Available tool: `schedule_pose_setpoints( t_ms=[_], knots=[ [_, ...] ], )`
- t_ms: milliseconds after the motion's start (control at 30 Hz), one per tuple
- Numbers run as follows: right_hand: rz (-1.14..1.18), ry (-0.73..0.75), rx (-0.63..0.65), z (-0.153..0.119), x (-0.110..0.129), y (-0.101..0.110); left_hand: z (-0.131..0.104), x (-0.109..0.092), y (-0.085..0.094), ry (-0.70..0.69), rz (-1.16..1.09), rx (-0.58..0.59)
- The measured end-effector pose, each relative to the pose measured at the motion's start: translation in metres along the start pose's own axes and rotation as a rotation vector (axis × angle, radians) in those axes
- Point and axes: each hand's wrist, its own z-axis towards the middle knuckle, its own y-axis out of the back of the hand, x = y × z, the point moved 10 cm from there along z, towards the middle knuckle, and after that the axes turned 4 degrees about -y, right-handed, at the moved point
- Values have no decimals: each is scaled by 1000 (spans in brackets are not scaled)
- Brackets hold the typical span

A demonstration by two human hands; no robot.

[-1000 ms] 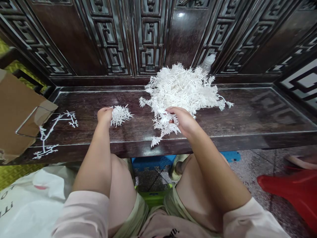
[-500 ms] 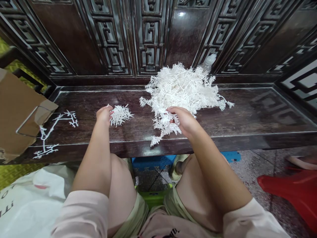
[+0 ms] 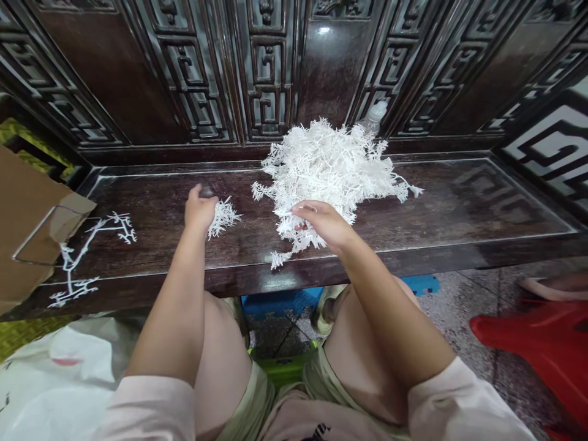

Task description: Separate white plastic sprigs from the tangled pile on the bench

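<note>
On the dark wooden bench lies a big heap of white branched sprigs (image 3: 326,159), thin and frilly like plastic twigs. My right hand (image 3: 324,223) is at the heap's front edge, its thumb and fingers pinched around part of a white sprig. To the left is a small pile of short white pieces (image 3: 224,218). My left hand (image 3: 201,208) is just beside this pile, thumb and forefinger apart, with nothing visible between them. Farther left, a bare white branched stem (image 3: 87,248) hangs partly over the bench's front edge, near a bent wire (image 3: 34,231).
A brown cardboard piece (image 3: 27,226) is at the left end. Behind the heap stands a clear bottle (image 3: 374,117), against the carved wooden backrest (image 3: 271,73). A white bag (image 3: 59,373) is at lower left. On the floor at right is a red plastic stool (image 3: 537,343).
My left hand has risen slightly and its fingers have parted beside the small pile. My right hand stays at the heap's front. The whole view has shifted a little.
</note>
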Motion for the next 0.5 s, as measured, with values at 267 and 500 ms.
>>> schedule_pose_setpoints(
  t_ms=[267, 500],
  knots=[
    [20, 26, 53, 4, -3, -6, -132, -96, -92, -291, -138, 831],
    [47, 48, 73, 8, -7, -6, -131, -96, -96, -290, -159, 803]
  ],
)
